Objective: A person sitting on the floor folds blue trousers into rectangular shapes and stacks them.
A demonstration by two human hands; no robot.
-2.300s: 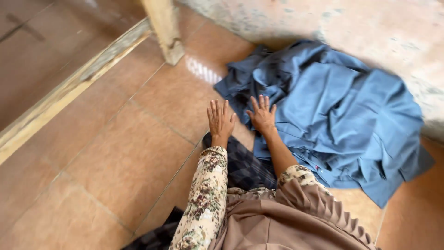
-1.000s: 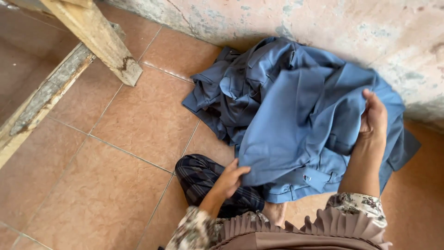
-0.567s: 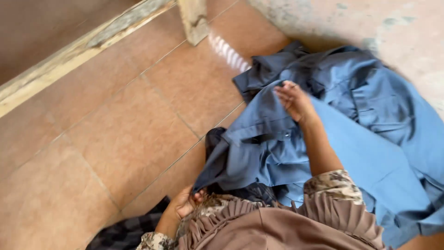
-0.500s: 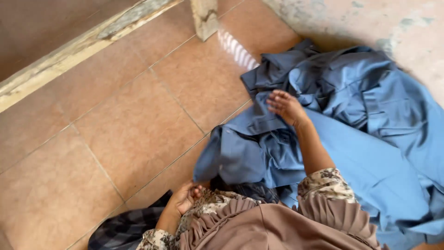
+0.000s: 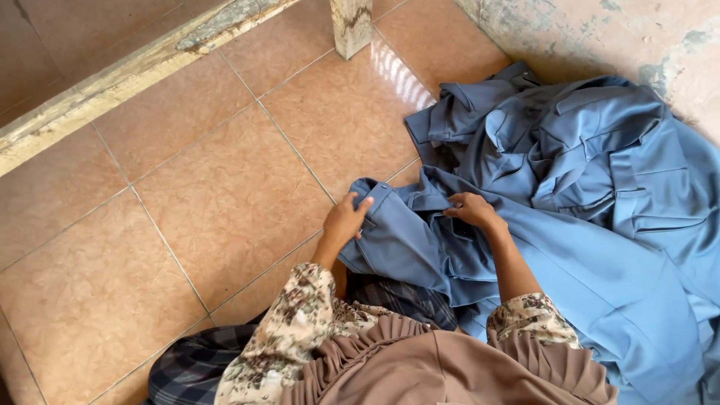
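Both hands grip blue garment (image 5: pixel 420 240) on tiled floor (image 5: pixel 225 202): left hand (image 5: pixel 346 219) pinches near-left edge, right hand (image 5: pixel 471 210) clutches a fold, fingertips buried. Rest of blue cloth heap (image 5: pixel 600 165) bunched far right, cut off by frame; individual pieces indistinguishable.

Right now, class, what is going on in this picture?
A person sits on a tiled floor handling a blue garment. The left hand grips an edge of it, near what looks like a waistband or cuff, and the right hand pinches the cloth close by. More blue clothing lies crumpled in a heap against the wall. A wooden post stands on the floor beyond.
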